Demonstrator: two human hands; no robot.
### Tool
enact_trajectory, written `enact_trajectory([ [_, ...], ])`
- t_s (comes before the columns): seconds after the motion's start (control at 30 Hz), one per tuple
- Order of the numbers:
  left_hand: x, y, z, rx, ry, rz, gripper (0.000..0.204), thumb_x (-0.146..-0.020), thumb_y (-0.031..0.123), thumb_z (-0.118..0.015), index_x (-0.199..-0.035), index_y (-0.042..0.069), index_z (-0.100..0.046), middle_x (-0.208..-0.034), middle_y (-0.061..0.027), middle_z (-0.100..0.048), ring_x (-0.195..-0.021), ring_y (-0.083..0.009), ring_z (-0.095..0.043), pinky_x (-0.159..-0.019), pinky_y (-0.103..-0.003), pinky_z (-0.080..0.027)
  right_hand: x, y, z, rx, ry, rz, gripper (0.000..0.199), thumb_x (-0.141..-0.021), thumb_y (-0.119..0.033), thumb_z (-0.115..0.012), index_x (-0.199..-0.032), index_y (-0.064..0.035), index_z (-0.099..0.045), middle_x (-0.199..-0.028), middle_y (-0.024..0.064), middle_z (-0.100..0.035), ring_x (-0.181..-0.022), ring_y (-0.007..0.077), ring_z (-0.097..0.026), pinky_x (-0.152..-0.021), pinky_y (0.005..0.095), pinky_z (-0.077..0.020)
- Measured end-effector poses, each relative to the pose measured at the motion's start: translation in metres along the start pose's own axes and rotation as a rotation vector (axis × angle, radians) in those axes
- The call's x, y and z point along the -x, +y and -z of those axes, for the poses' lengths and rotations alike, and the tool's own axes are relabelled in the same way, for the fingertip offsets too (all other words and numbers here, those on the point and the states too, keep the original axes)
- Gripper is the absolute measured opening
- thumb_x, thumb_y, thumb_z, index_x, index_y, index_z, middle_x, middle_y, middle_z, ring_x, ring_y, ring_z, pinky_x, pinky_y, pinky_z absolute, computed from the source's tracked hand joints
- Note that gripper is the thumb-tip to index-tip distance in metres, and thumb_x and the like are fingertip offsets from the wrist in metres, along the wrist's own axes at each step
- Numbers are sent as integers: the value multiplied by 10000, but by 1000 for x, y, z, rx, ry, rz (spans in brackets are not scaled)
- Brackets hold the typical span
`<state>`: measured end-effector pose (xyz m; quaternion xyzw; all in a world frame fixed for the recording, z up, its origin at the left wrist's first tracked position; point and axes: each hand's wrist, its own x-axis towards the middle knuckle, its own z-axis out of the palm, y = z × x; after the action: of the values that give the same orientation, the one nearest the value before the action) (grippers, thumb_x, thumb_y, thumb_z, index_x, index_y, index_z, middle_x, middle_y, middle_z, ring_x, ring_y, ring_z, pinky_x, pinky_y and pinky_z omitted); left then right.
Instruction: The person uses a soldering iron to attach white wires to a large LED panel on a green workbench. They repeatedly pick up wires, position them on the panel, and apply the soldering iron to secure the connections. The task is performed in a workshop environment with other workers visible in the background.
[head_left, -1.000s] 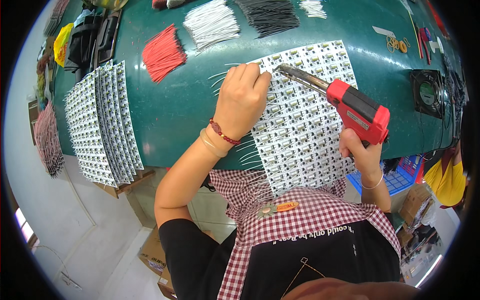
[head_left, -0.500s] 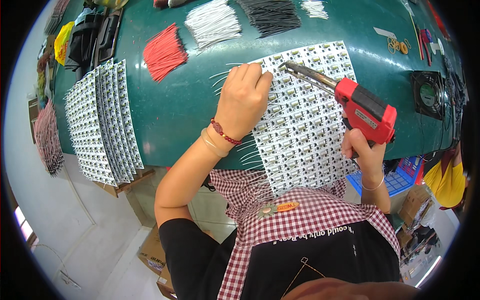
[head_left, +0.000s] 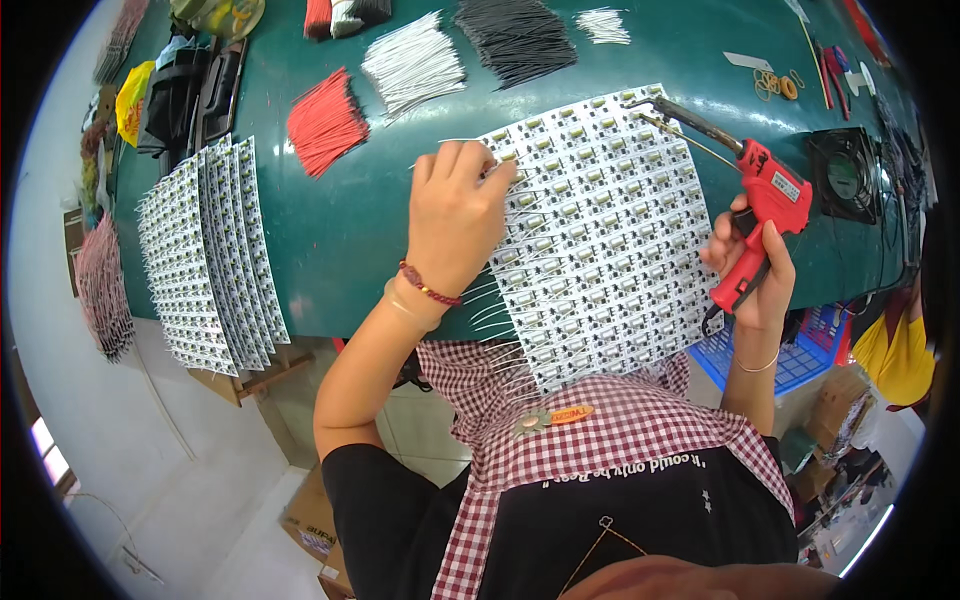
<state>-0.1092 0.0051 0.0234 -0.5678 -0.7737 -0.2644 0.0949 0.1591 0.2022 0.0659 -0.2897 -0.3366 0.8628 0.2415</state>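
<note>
Circuit-board panel, white, gridded with small components, flat on the green bench, near edge overhanging above the checked apron. Thin white wire leads fanned from the panel's left edge. Left hand at the panel's upper-left corner, palm down, fingertips pinched together on a lead at the edge. Right hand just off the panel's right edge, clamped around the grip of a red soldering gun, metal tip over the panel's top-right corner. Beyond the panel's far edge: bundles of red wires, white wires and black wires. Well left of the panel: overlapping stack of similar boards reaching the bench edge. Right of the panel, past the gun: small black fan. Below the panel's right corner, beneath bench level: blue basket.
</note>
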Motion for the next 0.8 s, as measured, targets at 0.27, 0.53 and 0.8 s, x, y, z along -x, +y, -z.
enact_trajectory([
  [0.27, -70, 10, -12, 78, 50, -123, 174, -759, -10, -663, -911, 73, -664, -892, -62, -585, -879, -271, -560, -763, -386, -449, 13, 5, 40, -219, -125, -21, 368, -1009, -332, -528, -1250, -57, -483, -1048, 144, -597, -1028, 265, -626, -966, 545, -526],
  [0.53, -175, 3, -109, -170, -2, -140, 161, -785, 138, -732, -909, 51, -675, -933, -103, -620, -962, -291, -577, -806, -395, -510, 32, -11, 31, -178, -111, 122, 376, -1005, -323, -530, -1245, -39, -475, -930, 112, -576, -872, 221, -597, -906, 494, -560],
  [0.8, -172, 1, -124, -281, -66, -110, 109, -836, 101, -577, -845, 53, -674, -915, -93, -640, -960, -264, -586, -788, -370, -490, 41, -16, 47, -222, -84, 185, 368, -988, -300, -552, -1235, -36, -484, -897, 102, -594, -848, 213, -607, -898, 496, -557],
])
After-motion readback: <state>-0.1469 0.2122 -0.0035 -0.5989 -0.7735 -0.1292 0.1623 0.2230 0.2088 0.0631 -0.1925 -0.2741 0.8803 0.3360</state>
